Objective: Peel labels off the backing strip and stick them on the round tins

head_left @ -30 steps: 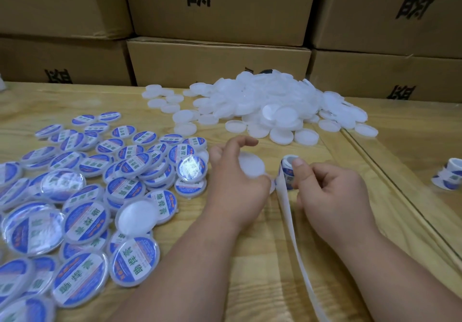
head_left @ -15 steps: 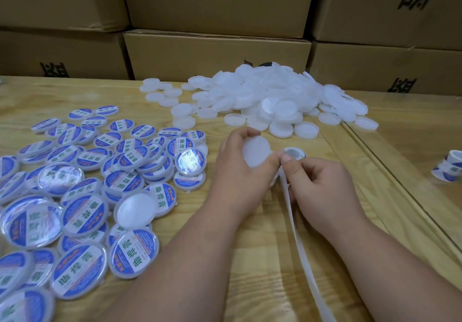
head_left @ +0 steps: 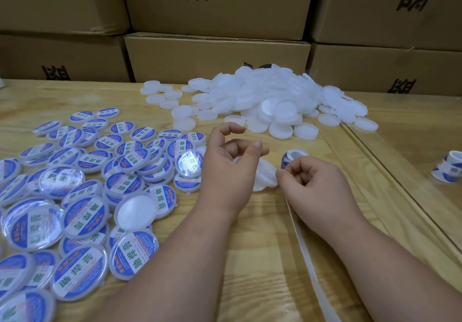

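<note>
White backing strip [head_left: 303, 251] ran up the wooden surface [head_left: 250, 259] to the right hand [head_left: 312, 179], which pinched it. The left hand [head_left: 230, 169] gripped a blank tin [head_left: 265, 176]. Labelled tins [head_left: 82, 186] lay left; unlabelled tins [head_left: 262, 101] were heaped beyond.

Bare table [head_left: 250, 259] lies open between the arms — labelled tins [head_left: 82, 196] crowd the left, white lids [head_left: 262, 101] and boxes [head_left: 217, 54] block behind.
</note>
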`<state>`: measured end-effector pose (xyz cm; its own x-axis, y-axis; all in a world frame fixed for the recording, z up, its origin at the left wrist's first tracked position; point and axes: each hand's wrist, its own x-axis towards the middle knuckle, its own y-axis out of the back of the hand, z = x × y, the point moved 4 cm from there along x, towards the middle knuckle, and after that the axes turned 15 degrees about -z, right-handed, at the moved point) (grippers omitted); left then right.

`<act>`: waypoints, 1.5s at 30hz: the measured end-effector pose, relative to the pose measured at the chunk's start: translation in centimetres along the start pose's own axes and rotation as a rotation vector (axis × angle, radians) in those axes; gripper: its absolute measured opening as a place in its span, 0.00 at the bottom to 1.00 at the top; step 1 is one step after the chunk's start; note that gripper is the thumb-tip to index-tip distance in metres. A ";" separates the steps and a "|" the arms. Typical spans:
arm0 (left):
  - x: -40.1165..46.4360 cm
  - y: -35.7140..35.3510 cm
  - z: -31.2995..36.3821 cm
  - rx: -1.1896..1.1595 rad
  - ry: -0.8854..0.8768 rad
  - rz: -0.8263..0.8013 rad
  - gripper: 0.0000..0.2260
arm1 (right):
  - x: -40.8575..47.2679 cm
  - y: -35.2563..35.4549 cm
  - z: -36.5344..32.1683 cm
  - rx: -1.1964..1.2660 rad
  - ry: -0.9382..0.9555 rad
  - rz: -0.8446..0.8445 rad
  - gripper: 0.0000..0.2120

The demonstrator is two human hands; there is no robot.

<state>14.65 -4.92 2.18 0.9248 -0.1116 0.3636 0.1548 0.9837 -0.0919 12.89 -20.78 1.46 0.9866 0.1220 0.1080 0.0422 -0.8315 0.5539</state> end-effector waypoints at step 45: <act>-0.9 0.0 -0.2 0.885 0.213 -0.151 0.20 | -0.2 0.5 -0.3 -0.027 0.027 -0.038 0.10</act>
<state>13.89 -4.88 1.63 0.9744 -0.1851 0.1273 0.0386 0.6962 0.7168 12.63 -21.00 1.97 0.9797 0.1683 0.1089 0.0749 -0.8112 0.5799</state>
